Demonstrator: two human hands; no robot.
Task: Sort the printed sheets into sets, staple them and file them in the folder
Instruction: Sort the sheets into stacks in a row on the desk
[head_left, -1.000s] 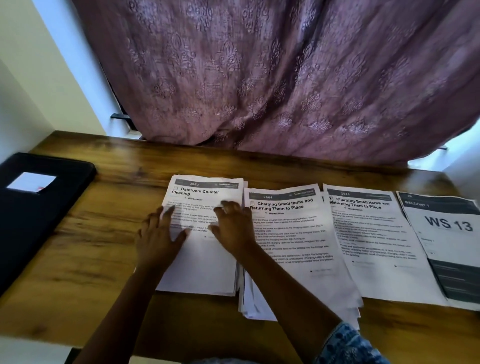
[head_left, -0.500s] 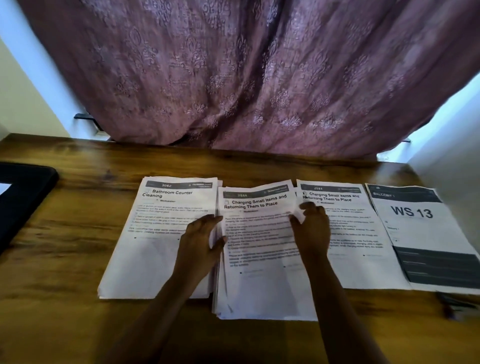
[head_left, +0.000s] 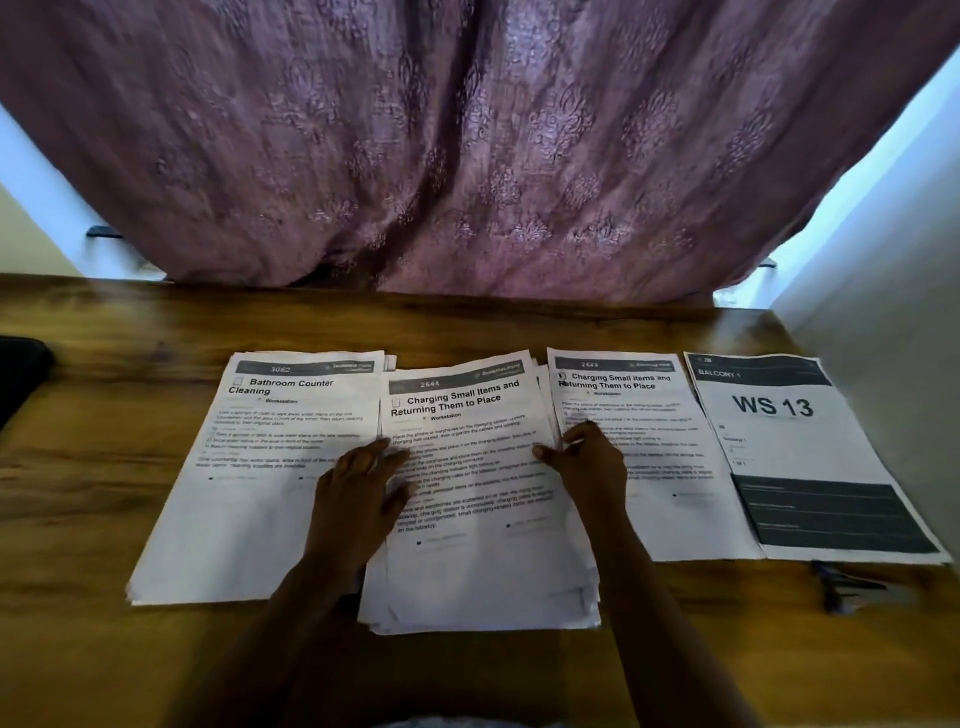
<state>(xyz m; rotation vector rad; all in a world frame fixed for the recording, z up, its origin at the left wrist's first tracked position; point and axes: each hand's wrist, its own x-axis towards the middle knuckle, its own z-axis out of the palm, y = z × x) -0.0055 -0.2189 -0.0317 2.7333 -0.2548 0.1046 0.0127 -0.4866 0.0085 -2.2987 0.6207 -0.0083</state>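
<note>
**On the middle pile (head_left: 478, 561), the left hand (head_left: 358, 499) and the right hand (head_left: 595, 465) are resting**

Under both hands, the middle pile of printed sheets is lying a bit crooked on the wooden table (head_left: 78, 519). The left hand is lying flat on the pile's left edge, with its fingers straight and spread. The right hand is sitting at the pile's right edge. Its thumb is pointing onto the pile, and I cannot tell if it is holding any paper. Just left of the left hand, the Bathroom Counter Cleaning pile (head_left: 249, 509) is lying. Just right of the right hand, another Charging Small Items sheet (head_left: 675, 514) is lying, and past it the WS 13 sheet (head_left: 779, 415). Far to the left, the black folder (head_left: 21, 369) is peeking in. Beyond both hands, a purple curtain (head_left: 467, 156) is hanging down to the table.
</note>
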